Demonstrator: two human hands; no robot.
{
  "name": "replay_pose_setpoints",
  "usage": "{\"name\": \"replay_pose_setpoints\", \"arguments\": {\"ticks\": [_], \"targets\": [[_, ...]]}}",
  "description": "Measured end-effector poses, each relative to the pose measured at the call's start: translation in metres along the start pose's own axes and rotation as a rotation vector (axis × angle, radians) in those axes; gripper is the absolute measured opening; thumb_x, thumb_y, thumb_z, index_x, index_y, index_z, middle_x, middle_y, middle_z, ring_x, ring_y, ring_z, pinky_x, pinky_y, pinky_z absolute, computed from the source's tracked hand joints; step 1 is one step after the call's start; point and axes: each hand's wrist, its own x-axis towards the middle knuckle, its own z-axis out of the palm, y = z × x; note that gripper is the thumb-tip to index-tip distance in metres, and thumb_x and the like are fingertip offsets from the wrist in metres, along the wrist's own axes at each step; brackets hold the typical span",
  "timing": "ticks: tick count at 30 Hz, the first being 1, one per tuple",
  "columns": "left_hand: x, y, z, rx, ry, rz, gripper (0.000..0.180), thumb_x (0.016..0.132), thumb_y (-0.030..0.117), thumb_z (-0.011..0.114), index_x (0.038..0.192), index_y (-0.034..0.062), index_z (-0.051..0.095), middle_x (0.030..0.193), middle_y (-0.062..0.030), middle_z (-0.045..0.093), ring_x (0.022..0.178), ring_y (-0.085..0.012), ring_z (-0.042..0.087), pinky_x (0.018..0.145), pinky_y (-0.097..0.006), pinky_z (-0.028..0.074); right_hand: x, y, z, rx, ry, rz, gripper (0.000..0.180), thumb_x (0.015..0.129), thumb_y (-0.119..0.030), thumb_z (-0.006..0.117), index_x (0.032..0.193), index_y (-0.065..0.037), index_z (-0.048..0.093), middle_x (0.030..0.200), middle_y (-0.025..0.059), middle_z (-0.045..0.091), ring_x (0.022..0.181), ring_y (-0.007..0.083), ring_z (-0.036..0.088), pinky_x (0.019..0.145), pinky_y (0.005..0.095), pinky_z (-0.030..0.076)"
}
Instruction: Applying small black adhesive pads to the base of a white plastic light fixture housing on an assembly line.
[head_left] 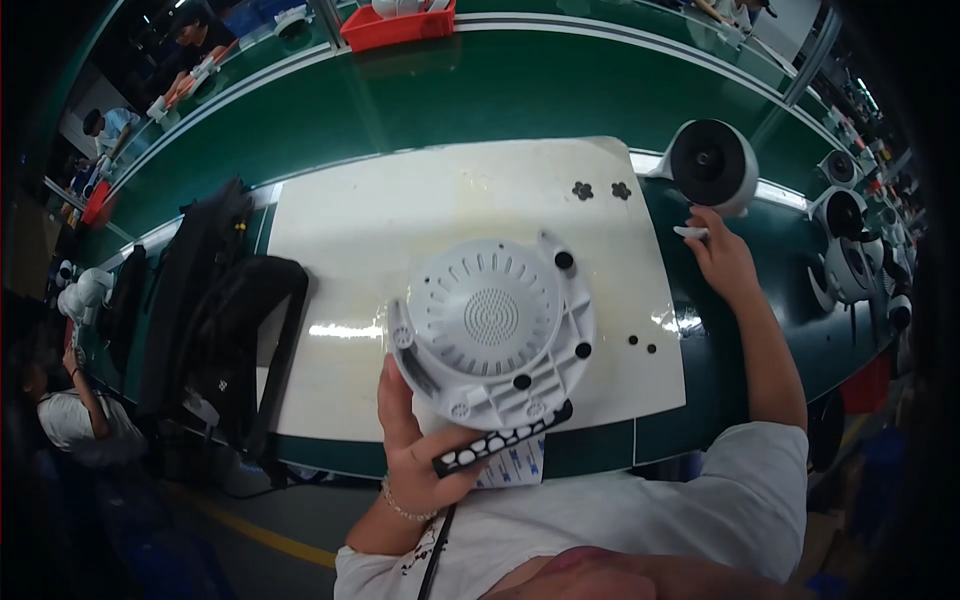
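My left hand (425, 465) is closed on the lower left edge of a round white plastic housing (492, 318), its slotted face with a pattern of small holes turned up. Three black round pads (564, 261) sit on its rim. Under the housing, against the same fingers, is a black strip with white oval spots (502, 440); a printed white sheet (514, 466) hangs below it. Far to the right, my right hand (722, 258) pinches a small white piece (690, 232). Just beyond those fingers stands a white round unit with a black face (712, 165).
A pale mat (340, 240) covers the green bench; two black flower-shaped pieces (583, 190) and two small black discs (642, 344) lie on it. Black bags (215, 310) crowd the left. Several white units (848, 255) line the right. A red bin (398, 28) stands at the back.
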Motion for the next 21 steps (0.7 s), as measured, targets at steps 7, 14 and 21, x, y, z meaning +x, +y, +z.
{"name": "replay_pose_setpoints", "arguments": {"ticks": [7, 14, 21], "targets": [[-0.004, 0.000, 0.004, -0.040, 0.192, 0.164, 0.026, 0.057, 0.014, 0.078, 0.078, 0.0094, 0.063, 0.129, -0.0181, 0.037, 0.106, -0.0305, 0.039, 0.071, -0.034, 0.039, -0.052, -0.067, -0.033, 0.282, 0.027, -0.168, 0.031, 0.076, -0.008, 0.061, 0.106, -0.006, 0.053, 0.090, 0.0071, 0.063, 0.065, 0.0167, 0.057, 0.059, 0.0241, 0.044], [-0.017, 0.022, 0.002, -0.257, 0.170, 0.111, 0.022, 0.062, 0.006, 0.074, 0.078, 0.0031, 0.060, 0.102, -0.0145, 0.057, 0.086, -0.0248, 0.054, 0.065, -0.030, 0.044, -0.069, -0.175, -0.034, 0.880, -0.117, -0.927, 0.045, 0.067, -0.006, 0.072, 0.106, -0.007, 0.049, 0.095, 0.0080, 0.059, 0.084, 0.0225, 0.060, 0.069, 0.0318, 0.047], [-0.016, 0.054, 0.011, -0.656, 0.233, -0.330, 0.023, 0.065, -0.003, 0.071, 0.083, -0.0050, 0.057, 0.089, -0.0141, 0.062, 0.074, -0.0172, 0.060, 0.067, -0.028, 0.047, -0.086, -0.185, -0.010, 1.039, -0.150, -0.781, 0.044, 0.069, 0.000, 0.069, 0.107, -0.006, 0.047, 0.098, 0.0122, 0.057, 0.085, 0.0253, 0.060, 0.071, 0.0319, 0.049]]}}
